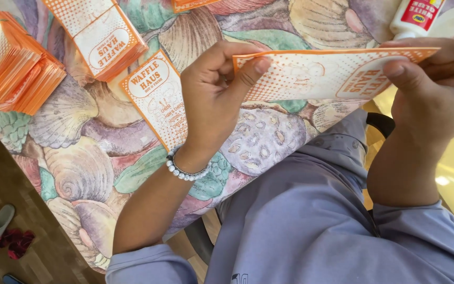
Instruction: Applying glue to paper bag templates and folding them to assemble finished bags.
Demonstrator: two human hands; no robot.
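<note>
The worktop (85, 158), under a shell-patterned cloth, carries stacks of orange paper bags (17, 68) at 10 o'clock. Near centre, toward 2 o'clock, both hands hold one flat orange-and-white bag (316, 73): the left hand (211, 100) has its grip pinched on one end, the right hand (432, 89) on the other. A glue bottle (413, 18) stands at 1 o'clock.

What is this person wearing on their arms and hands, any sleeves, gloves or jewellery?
Both hands are bare, with no gloves or rings visible. The left hand has a bracelet of small white beads around the wrist. Both arms wear lavender-grey sleeves pushed up toward the elbows, leaving the forearms uncovered. The right hand shows no wrist jewellery.
</note>
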